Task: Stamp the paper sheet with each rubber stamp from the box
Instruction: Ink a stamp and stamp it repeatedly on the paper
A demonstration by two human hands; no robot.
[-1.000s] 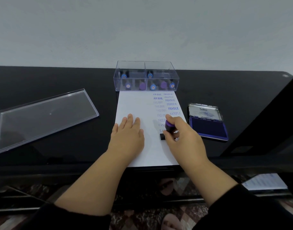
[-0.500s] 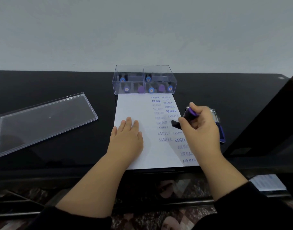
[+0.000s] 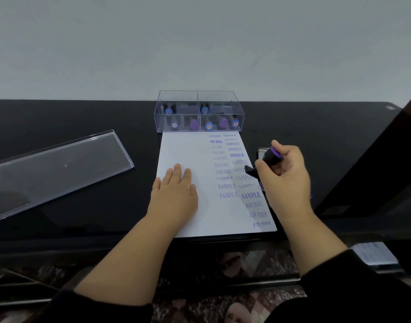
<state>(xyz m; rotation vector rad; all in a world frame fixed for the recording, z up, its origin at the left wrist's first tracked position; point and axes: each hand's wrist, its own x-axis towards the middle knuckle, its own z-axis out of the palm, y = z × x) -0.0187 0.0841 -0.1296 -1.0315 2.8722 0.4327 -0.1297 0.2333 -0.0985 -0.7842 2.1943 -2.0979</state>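
The left hand [image 3: 174,197] lay flat, fingers straight, on the paper [image 3: 188,155] before the box [image 3: 198,111]; were it lifted, the sheet could have slid. The right hand [image 3: 285,176] gripped a tilted stamp [image 3: 266,160] off the paper's right edge; wet AIR MAIL prints [image 3: 258,214] risked smearing under its wrist.

Clear lid [image 3: 60,169] lies on black table [image 3: 316,141]; floor probably tiled.

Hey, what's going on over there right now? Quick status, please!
Left hand flat on paper sheet. Right hand grips purple stamp, lifted and tilted beside the sheet's right edge. Box holds more stamps. Nothing in the way.
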